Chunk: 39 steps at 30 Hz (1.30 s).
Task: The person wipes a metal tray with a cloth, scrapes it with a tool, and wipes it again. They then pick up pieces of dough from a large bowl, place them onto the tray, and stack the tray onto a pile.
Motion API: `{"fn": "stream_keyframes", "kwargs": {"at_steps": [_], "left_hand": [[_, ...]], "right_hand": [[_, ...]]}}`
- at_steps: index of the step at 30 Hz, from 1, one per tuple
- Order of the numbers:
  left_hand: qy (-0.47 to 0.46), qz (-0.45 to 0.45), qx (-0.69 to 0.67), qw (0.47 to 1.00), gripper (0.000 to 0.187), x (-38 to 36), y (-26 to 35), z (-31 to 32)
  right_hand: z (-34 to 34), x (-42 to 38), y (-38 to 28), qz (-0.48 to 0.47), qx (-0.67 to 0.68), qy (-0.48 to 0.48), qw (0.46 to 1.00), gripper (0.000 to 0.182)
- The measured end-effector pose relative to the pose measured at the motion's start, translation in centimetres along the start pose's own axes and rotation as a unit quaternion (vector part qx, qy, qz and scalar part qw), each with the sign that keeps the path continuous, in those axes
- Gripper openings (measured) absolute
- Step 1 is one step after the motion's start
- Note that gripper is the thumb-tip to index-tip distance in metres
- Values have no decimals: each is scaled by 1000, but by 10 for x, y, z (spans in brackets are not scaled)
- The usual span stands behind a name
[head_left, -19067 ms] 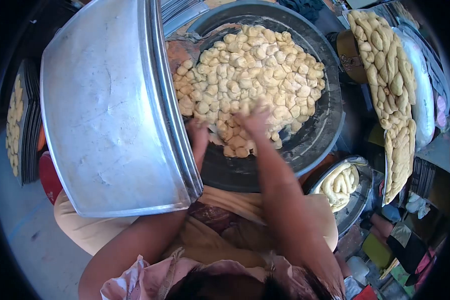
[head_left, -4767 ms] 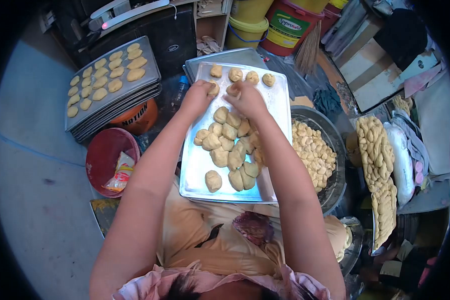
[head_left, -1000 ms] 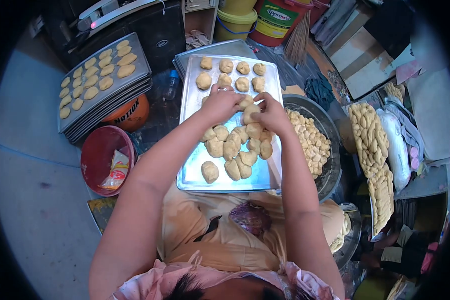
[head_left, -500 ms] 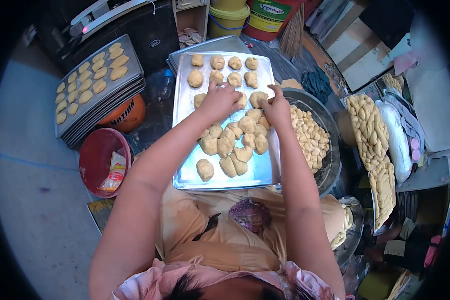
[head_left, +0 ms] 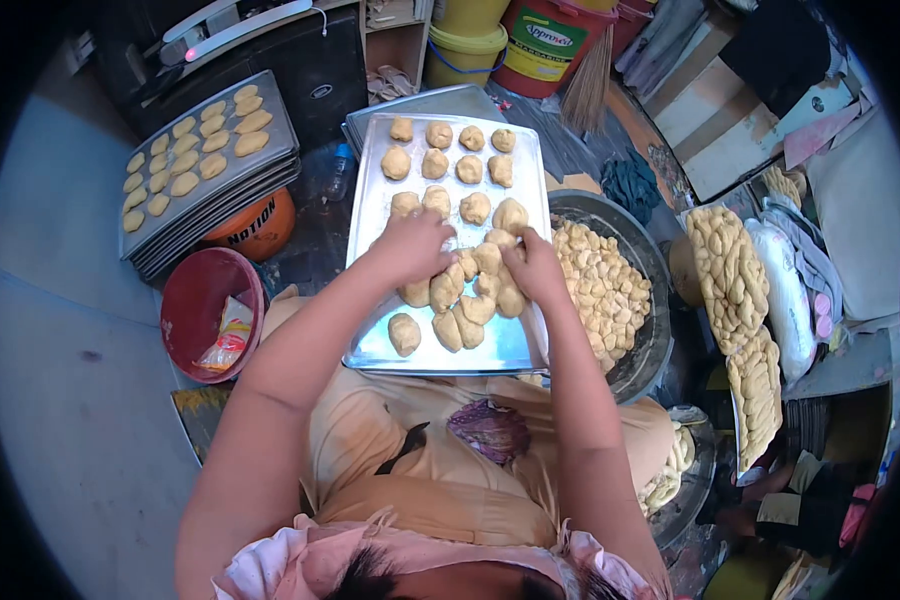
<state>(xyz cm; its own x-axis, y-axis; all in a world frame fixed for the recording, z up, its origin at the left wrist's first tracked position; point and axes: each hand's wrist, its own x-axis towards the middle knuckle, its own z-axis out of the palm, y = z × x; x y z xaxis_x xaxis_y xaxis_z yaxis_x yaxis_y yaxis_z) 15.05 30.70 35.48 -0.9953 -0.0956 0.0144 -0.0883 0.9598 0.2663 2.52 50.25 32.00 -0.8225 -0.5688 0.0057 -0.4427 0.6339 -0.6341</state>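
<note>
A metal baking tray [head_left: 370, 335] rests over my lap, with spaced dough balls [head_left: 469, 169] in rows on its far half. Nearer me lies a loose cluster of dough pieces [head_left: 447, 288], some touching each other. My left hand [head_left: 415, 247] is bent down at the cluster's left edge, just below the third row; its fingertips are partly hidden, and I cannot make out what they hold. At the cluster's right side, my right hand [head_left: 536, 270] has its fingers closed against a piece of dough [head_left: 511, 294]. A single dough ball [head_left: 404, 334] sits apart near the front edge.
A dark basin [head_left: 660, 325] heaped with dough pieces stands at the right of the tray. Braided-looking dough slabs [head_left: 727, 270] lie farther right. On the left are stacked trays [head_left: 210, 200] with shaped dough and a red bucket [head_left: 175, 330]. Margarine bucket [head_left: 540, 45] and broom [head_left: 588, 90] stand behind.
My left hand has moved left and towards me, leaving a dough ball uncovered in the third row. My right hand has come down from the row's right end to the cluster.
</note>
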Motion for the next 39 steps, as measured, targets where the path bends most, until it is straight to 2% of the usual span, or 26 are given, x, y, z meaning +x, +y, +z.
{"fn": "stream_keyframes", "kwargs": {"at_steps": [2,3,6,7,9,10,11,14,15,17,18,19,20,21,24,25,27,29,30,32,33,36,37,39], "left_hand": [[-81,-36,-8,996,32,-19,9,-1],[-41,-35,-2,999,32,-27,13,3],[-78,-53,-48,994,32,-42,18,-3],[-72,-50,-52,995,31,-47,18,-2],[-45,-19,-88,995,30,-58,11,2],[-33,-2,-107,994,30,-62,7,4],[-21,10,-161,987,28,-63,1,4],[111,-32,-190,975,26,-64,-10,2],[153,-54,-175,971,31,-64,-14,-3],[125,-99,-180,971,36,-64,-32,3],[112,-122,-183,969,38,-63,-40,2],[46,-113,-188,974,45,-63,-49,2],[32,-125,-225,966,43,-61,-55,4],[17,-137,-262,955,41,-62,-57,2],[-10,-164,-309,937,37,-57,-65,-2],[-18,-172,-315,933,35,-55,-67,0],[41,-180,-299,936,32,-50,-71,5],[111,-170,-285,937,29,-44,-72,8],[94,-140,-271,948,30,-43,-72,12],[61,-74,-237,967,32,-40,-70,17],[26,-89,-234,968,36,-41,-61,14],[-46,-48,-262,963,40,-37,-58,22],[-54,-50,-275,958,39,-35,-59,22],[-11,-100,-313,944,36,-37,-58,19]], "right_hand": [[0,-14,7,35,31,-49,998,44],[-2,-23,3,27,41,-49,998,39],[-3,-36,14,-99,3,-33,995,32],[-3,-41,16,-133,27,-35,990,28],[-15,-39,17,-143,28,-118,982,27],[-21,-39,18,-146,28,-159,976,26],[-26,-29,22,-41,135,-207,968,25],[-27,-1,7,-10,117,92,989,30],[-20,8,10,-65,66,138,986,32],[1,30,21,-173,-39,228,958,37],[0,35,15,-125,-18,182,975,40],[0,40,10,-78,3,134,988,42],[2,44,5,-31,23,85,996,45],[9,48,1,-17,59,139,988,43],[16,56,-2,-20,-36,125,991,41],[13,49,-13,-43,-62,158,985,40],[8,30,-36,-91,-116,222,964,38],[9,6,-57,-71,-40,50,995,38],[12,-4,-61,-58,0,-37,998,38],[17,-15,-61,-63,-23,-104,992,38],[18,-18,-60,-66,-35,-136,988,38],[6,-18,-52,-62,-36,-237,969,38],[4,-17,-47,-61,10,-240,969,36],[6,-15,-46,-25,66,-108,992,37]]}}
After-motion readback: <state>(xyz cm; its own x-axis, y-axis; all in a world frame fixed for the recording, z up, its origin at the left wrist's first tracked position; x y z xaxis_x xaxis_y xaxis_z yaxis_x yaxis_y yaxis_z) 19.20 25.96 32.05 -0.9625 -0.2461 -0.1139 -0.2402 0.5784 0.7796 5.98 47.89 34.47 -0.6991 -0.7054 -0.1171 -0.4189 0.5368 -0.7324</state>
